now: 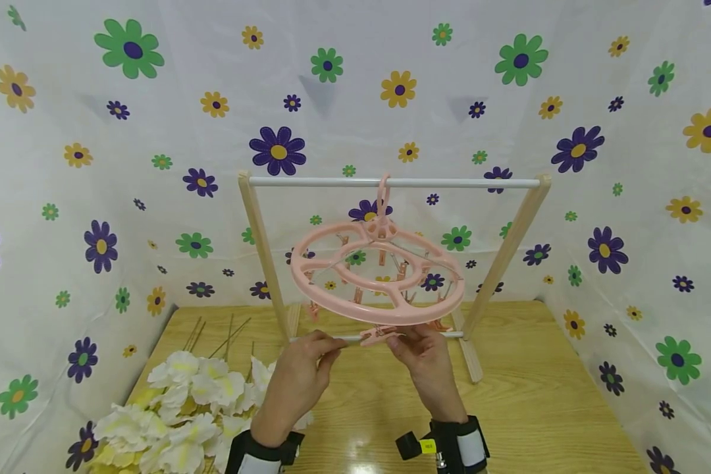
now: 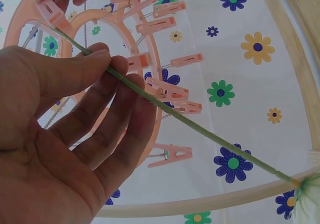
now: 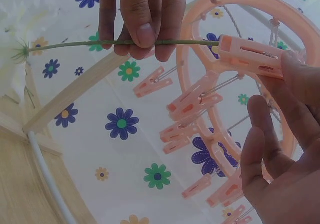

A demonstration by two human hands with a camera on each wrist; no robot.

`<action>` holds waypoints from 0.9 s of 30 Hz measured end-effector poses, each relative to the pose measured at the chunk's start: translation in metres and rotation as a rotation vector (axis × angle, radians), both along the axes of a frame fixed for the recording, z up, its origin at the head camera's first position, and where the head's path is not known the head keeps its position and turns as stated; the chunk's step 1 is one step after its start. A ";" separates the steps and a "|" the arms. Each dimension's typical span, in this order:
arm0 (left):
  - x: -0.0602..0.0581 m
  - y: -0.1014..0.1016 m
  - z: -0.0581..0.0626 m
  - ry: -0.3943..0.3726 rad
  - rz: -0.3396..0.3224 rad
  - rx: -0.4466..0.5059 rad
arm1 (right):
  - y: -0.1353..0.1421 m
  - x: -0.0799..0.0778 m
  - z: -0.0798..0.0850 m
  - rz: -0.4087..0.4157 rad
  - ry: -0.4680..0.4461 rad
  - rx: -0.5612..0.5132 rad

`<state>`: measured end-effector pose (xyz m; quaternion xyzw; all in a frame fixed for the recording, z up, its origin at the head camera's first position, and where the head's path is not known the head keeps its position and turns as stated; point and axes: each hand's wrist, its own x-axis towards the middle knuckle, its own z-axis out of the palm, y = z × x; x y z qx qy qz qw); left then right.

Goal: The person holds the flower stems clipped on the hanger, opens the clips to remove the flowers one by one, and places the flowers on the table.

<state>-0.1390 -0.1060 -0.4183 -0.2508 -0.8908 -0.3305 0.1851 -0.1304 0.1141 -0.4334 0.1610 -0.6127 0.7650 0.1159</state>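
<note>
My left hand (image 1: 299, 378) pinches the green stem (image 2: 200, 126) of an artificial flower between thumb and fingers. The white bloom (image 3: 15, 29) hangs at the stem's far end, seen partly at the edge of both wrist views. My right hand (image 1: 429, 368) pinches a pink clothespin (image 3: 250, 57), which hangs below the front rim of a round pink drying hanger (image 1: 355, 309). The stem's tip meets the clothespin's mouth; whether it is clamped there I cannot tell. Several other clothespins (image 2: 172, 154) dangle from the hanger.
A white rod (image 1: 462, 183) on a wooden stand (image 1: 503, 253) carries the hanger by its hook. Several white and pale yellow artificial flowers (image 1: 184, 408) lie on the wooden table (image 1: 539, 395) at left, stems pointing away. A flower-printed cloth (image 1: 355, 99) encloses the back and sides.
</note>
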 end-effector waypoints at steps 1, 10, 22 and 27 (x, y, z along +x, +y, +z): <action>0.000 -0.001 0.000 0.004 0.004 -0.006 | 0.000 0.000 -0.001 -0.021 0.003 -0.005; 0.009 -0.024 0.005 0.048 0.019 0.012 | 0.003 -0.001 0.000 -0.155 -0.040 -0.019; 0.014 -0.079 0.043 0.139 0.045 0.260 | 0.009 0.000 -0.002 -0.017 -0.031 -0.027; 0.004 -0.109 0.069 0.257 0.097 0.351 | 0.010 0.000 -0.001 0.065 -0.038 -0.027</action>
